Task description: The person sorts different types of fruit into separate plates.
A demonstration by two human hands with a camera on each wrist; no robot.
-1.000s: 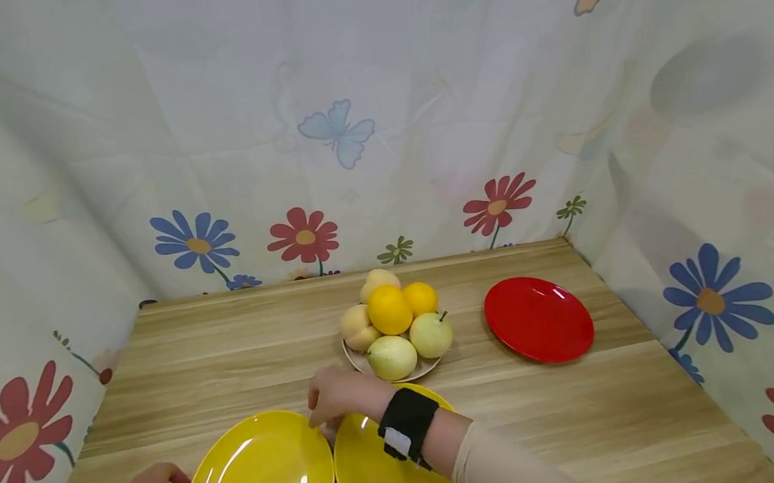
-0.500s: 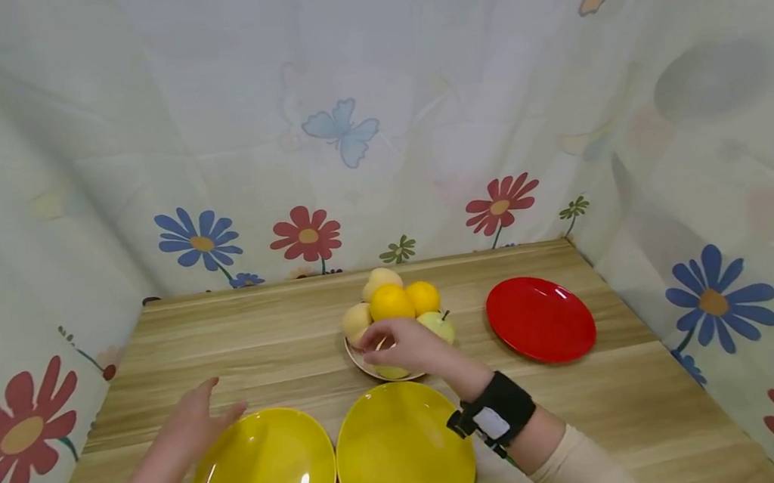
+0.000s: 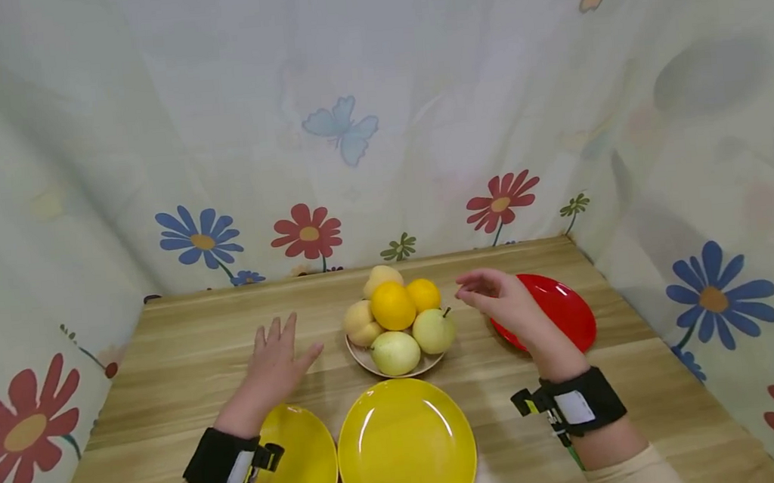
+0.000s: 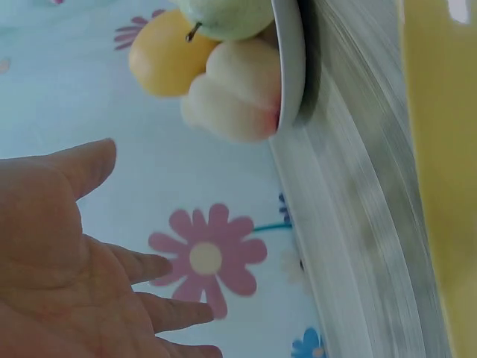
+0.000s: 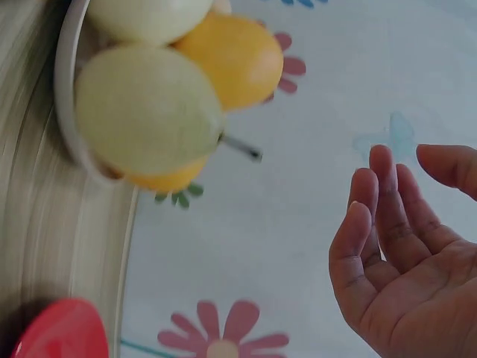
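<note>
A shallow white bowl (image 3: 365, 362) of fruit stands mid-table. In it are two pale green pears (image 3: 396, 353), two oranges (image 3: 393, 305) and two peaches (image 3: 361, 324). My left hand (image 3: 273, 372) hovers to the left of the bowl with fingers spread, palm toward the fruit in the left wrist view. Right of the bowl is my right hand (image 3: 506, 304), its fingers loosely bent and nothing in them; it overlaps the red plate (image 3: 566, 312) in the head view. The left wrist and forearm hide part of the left yellow plate (image 3: 302, 460).
A second yellow plate (image 3: 406, 445) lies in front of the bowl, side by side with the left one. The wooden table (image 3: 203, 332) meets a flower-printed cloth (image 3: 236, 147) at the back and sides. Black straps with small cameras circle both wrists.
My left hand has let go of the left yellow plate's rim and moved forward. The right hand has passed from between the yellow plates, over the fruit, to the bowl's right.
</note>
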